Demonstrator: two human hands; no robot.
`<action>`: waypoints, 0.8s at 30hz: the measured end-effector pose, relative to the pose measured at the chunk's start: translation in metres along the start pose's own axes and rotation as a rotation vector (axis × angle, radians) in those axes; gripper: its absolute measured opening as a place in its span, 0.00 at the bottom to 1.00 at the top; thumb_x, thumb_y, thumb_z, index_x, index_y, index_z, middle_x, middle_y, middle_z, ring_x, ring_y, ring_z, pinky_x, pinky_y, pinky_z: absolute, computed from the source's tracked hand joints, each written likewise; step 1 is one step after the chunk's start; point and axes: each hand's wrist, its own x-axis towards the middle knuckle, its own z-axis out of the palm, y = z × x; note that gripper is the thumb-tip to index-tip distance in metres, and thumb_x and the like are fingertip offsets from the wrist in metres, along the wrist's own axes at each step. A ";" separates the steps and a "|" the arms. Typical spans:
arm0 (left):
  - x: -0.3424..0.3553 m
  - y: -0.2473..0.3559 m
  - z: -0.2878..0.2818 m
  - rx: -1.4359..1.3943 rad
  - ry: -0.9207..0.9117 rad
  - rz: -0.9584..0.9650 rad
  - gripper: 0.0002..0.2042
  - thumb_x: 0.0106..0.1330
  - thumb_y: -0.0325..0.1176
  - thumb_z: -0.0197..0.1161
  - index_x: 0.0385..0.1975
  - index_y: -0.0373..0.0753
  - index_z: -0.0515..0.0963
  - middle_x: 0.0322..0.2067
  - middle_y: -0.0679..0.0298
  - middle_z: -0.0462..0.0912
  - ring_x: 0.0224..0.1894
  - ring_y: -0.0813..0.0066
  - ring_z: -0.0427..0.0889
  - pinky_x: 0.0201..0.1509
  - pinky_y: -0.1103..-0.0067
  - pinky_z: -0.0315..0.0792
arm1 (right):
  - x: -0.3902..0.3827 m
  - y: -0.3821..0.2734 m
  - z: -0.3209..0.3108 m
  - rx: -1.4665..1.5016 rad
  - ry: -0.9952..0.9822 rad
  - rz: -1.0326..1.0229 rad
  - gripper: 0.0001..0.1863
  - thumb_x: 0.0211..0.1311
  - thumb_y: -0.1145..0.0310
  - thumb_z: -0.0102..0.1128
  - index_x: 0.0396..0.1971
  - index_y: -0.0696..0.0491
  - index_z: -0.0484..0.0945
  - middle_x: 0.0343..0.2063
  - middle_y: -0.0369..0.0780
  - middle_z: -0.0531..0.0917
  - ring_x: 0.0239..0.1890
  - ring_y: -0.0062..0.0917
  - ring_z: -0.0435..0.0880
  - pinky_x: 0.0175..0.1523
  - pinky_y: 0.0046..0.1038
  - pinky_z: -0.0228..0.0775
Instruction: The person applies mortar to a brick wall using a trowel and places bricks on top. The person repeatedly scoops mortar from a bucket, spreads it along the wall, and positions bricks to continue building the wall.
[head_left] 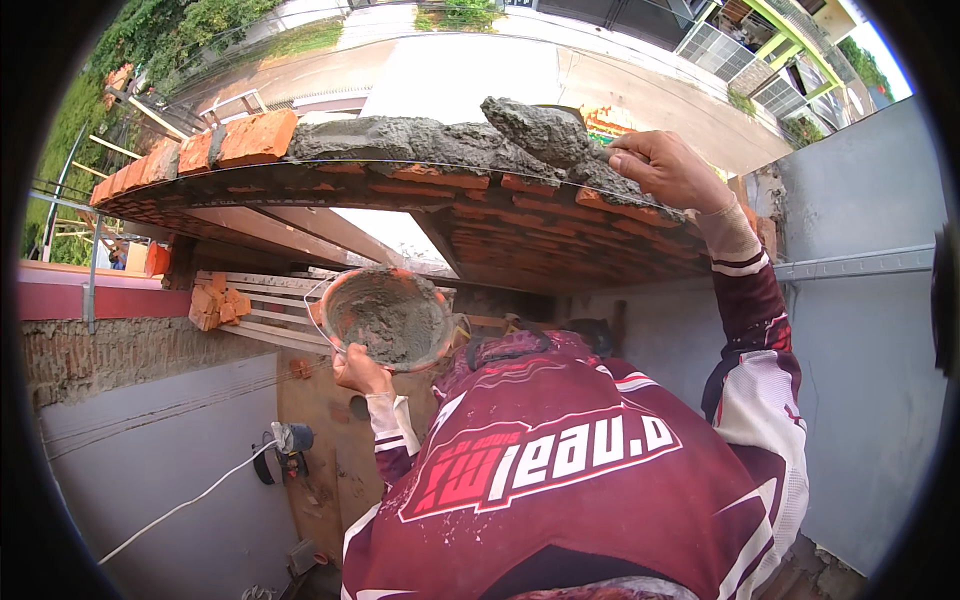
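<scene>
My right hand (672, 168) is closed round the handle of a trowel (604, 153) above the brick wall (520, 205). A thick lump of wet grey mortar (540, 130) lies over the trowel's blade and hides most of it. Beneath it, a rough bed of mortar (390, 138) runs along the wall's top. Lower down, my left hand (362, 371) grips the near rim of an orange bucket (331, 300) with a thin wire handle. The bucket is tilted toward me, and grey mortar (392, 318) coats its inside.
Laid bricks (255, 137) top the wall's left part, and a taut string (400, 163) runs along its near edge. Broken bricks (215, 303) rest on wooden slats (280, 318) at left. A corded device (292, 438) is below. A grey wall (850, 200) stands at right.
</scene>
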 end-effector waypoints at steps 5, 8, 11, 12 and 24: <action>-0.005 0.012 0.004 0.005 -0.023 -0.028 0.18 0.50 0.20 0.54 0.42 0.23 0.81 0.34 0.59 0.83 0.25 0.71 0.82 0.22 0.74 0.74 | -0.048 0.037 0.018 -0.570 0.183 0.070 0.12 0.66 0.57 0.62 0.40 0.49 0.83 0.33 0.42 0.85 0.38 0.41 0.86 0.44 0.44 0.76; -0.009 0.014 0.010 -0.040 -0.085 -0.073 0.19 0.49 0.19 0.54 0.43 0.24 0.81 0.33 0.60 0.82 0.25 0.71 0.82 0.21 0.75 0.74 | -0.073 0.043 0.011 -0.673 0.268 0.071 0.11 0.66 0.58 0.63 0.40 0.48 0.83 0.33 0.41 0.85 0.37 0.40 0.86 0.44 0.42 0.76; -0.013 0.008 0.029 -0.099 -0.136 -0.033 0.20 0.49 0.19 0.54 0.43 0.24 0.81 0.34 0.60 0.83 0.26 0.71 0.83 0.25 0.75 0.76 | -0.091 0.029 -0.010 -0.654 0.331 0.111 0.12 0.65 0.58 0.65 0.43 0.47 0.85 0.34 0.40 0.85 0.36 0.40 0.86 0.44 0.41 0.76; -0.016 0.005 0.035 -0.110 -0.162 -0.017 0.20 0.49 0.18 0.54 0.44 0.24 0.81 0.35 0.60 0.83 0.27 0.71 0.83 0.26 0.75 0.77 | -0.097 0.020 -0.013 -0.613 0.350 0.122 0.12 0.64 0.59 0.65 0.44 0.47 0.85 0.34 0.41 0.85 0.36 0.40 0.86 0.44 0.41 0.76; -0.061 0.040 0.077 0.138 -0.430 0.628 0.16 0.50 0.17 0.56 0.16 0.34 0.52 0.53 0.45 0.86 0.34 0.75 0.79 0.43 0.72 0.74 | 0.005 -0.079 0.237 -0.373 -0.300 -0.108 0.17 0.67 0.58 0.63 0.39 0.59 0.83 0.35 0.49 0.89 0.35 0.44 0.91 0.39 0.41 0.84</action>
